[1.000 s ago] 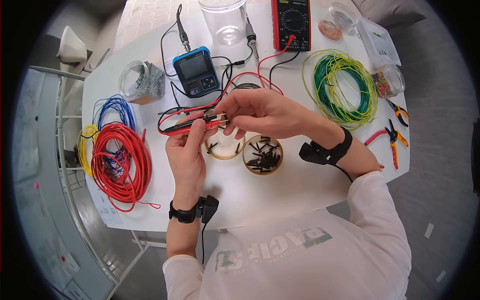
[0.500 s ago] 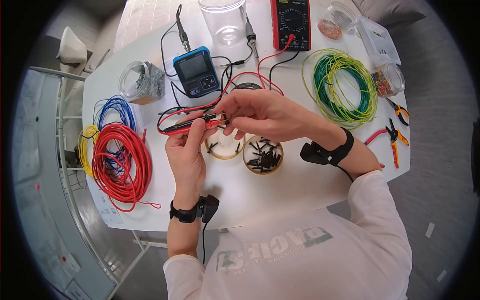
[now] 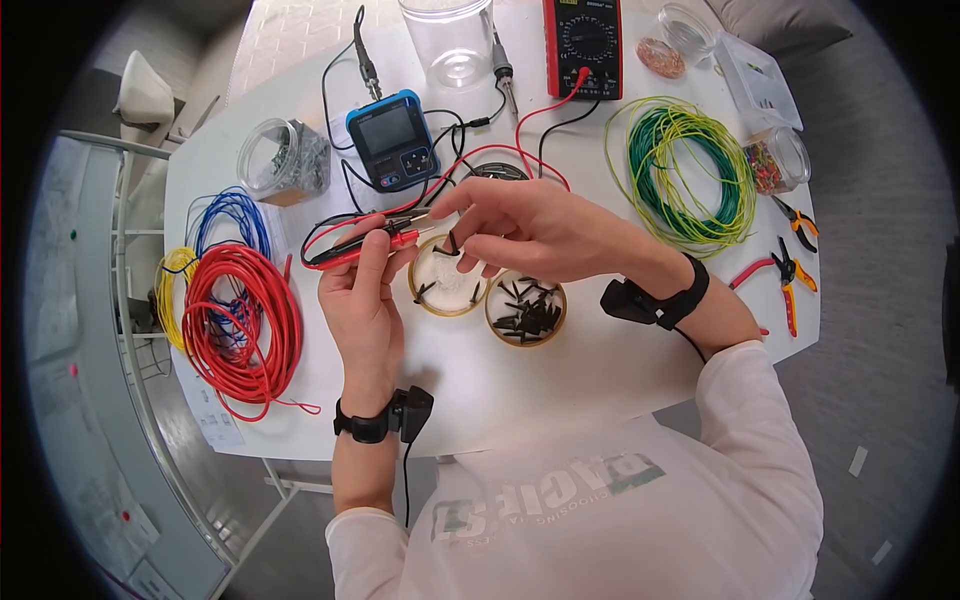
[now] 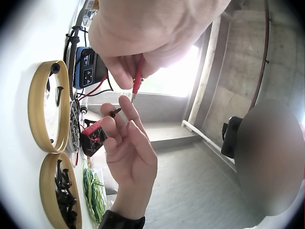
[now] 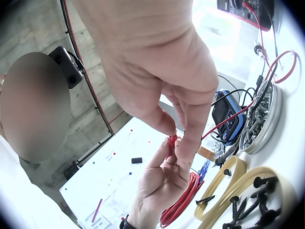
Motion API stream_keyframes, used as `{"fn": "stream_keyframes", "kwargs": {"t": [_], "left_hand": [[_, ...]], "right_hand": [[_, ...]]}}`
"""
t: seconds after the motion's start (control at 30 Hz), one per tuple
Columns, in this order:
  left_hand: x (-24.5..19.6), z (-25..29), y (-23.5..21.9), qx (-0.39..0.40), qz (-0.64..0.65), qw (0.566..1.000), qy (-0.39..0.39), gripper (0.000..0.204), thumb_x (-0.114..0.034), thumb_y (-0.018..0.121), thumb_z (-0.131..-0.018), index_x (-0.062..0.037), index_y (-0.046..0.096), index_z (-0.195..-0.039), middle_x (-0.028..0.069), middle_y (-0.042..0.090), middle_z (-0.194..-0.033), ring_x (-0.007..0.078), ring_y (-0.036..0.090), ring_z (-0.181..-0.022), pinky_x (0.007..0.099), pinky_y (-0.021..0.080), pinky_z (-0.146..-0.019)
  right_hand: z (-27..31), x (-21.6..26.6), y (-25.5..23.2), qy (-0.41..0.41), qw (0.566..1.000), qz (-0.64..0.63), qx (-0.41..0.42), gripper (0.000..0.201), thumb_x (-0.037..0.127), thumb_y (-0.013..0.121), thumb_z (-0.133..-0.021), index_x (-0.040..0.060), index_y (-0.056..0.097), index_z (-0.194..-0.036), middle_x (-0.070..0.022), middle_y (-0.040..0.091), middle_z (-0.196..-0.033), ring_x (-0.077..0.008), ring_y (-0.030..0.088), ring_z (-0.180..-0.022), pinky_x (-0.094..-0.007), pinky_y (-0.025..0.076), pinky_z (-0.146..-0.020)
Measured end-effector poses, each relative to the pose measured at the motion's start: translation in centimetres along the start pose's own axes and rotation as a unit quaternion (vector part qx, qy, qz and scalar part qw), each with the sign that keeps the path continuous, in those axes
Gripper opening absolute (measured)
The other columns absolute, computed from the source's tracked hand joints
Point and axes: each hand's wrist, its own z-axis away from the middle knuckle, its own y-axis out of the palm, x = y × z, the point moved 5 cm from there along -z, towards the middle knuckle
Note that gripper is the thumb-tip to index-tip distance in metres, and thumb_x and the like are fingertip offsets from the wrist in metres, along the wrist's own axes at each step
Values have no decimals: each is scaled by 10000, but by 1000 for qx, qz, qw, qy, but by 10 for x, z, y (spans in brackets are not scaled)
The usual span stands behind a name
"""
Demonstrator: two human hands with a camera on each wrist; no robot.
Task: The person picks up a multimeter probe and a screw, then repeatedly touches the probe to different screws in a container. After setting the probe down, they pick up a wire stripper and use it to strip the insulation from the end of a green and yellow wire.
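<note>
In the head view the left hand (image 3: pixel 365 300) holds a red probe (image 3: pixel 403 239) and a black probe (image 3: pixel 398 224) side by side, metal tips pointing towards the right hand (image 3: pixel 540 232). A black screw (image 3: pixel 453 242) is held at the right hand's fingers, above a round dish (image 3: pixel 413 288). The left wrist view shows the screw (image 4: pixel 115 112) among the right hand's (image 4: pixel 131 160) bent fingers, with the red probe (image 4: pixel 138 81) close by. In the right wrist view, the red probe (image 5: pixel 172 141) is in the left hand (image 5: pixel 162 188); the right hand (image 5: pixel 157 62) hides the screw.
A second dish (image 3: pixel 493 332) holds black screws. Behind the hands are a blue-framed tester (image 3: pixel 391 140), a red multimeter (image 3: pixel 584 48) and a soldering iron (image 3: pixel 502 68). Red wire coils (image 3: pixel 245 330) lie left; green-yellow coils (image 3: pixel 685 180) and pliers (image 3: pixel 787 285) lie right.
The left hand has shifted left with both probes, and their tips have come away from the screw at the right hand. The right hand has barely moved.
</note>
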Motion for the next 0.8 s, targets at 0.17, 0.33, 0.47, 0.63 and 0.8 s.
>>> {"fn": "stream_keyframes", "kwargs": {"t": [0.17, 0.33, 0.47, 0.63, 0.8], "left_hand": [[0, -1, -2, -8, 7, 1000, 3, 192, -65, 602, -926, 34, 635, -1087, 112, 678, -977, 172, 678, -861, 283, 579, -781], [0, -1, -2, -5, 9, 1000, 3, 192, -65, 603, -926, 37, 634, -1086, 114, 677, -983, 179, 681, -861, 287, 579, -782], [0, -1, -2, 0, 7, 1000, 9, 195, -66, 602, -927, 39, 632, -1088, 116, 676, -986, 186, 683, -865, 288, 579, -784], [0, -1, -2, -3, 7, 1000, 1, 198, -66, 601, -928, 39, 630, -1093, 120, 675, -991, 197, 685, -874, 291, 579, -785], [0, -1, -2, -3, 8, 1000, 0, 200, -67, 602, -928, 38, 629, -1096, 121, 675, -995, 202, 686, -872, 290, 579, -783]], "right_hand": [[1, 1, 3, -8, 988, 152, 33, 247, 48, 532, -920, 24, 550, -1165, -105, 676, -968, -151, 680, -822, -277, 550, -699], [3, -2, 7, -96, 943, 316, 40, 91, 112, 613, -876, 36, 596, -924, -91, 646, -815, -241, 659, -719, -338, 527, -630], [11, -11, 17, -71, 901, 419, 90, 75, 97, 619, -815, 23, 615, -803, -136, 637, -679, -326, 656, -677, -396, 517, -602], [16, -19, 27, -32, 821, 557, 118, 127, 121, 622, -810, -1, 588, -814, -122, 638, -732, -304, 658, -700, -388, 514, -584], [19, -17, 34, -25, 809, 572, 138, 80, 61, 612, -751, -13, 595, -774, -133, 630, -682, -300, 658, -653, -390, 514, -558]]}}
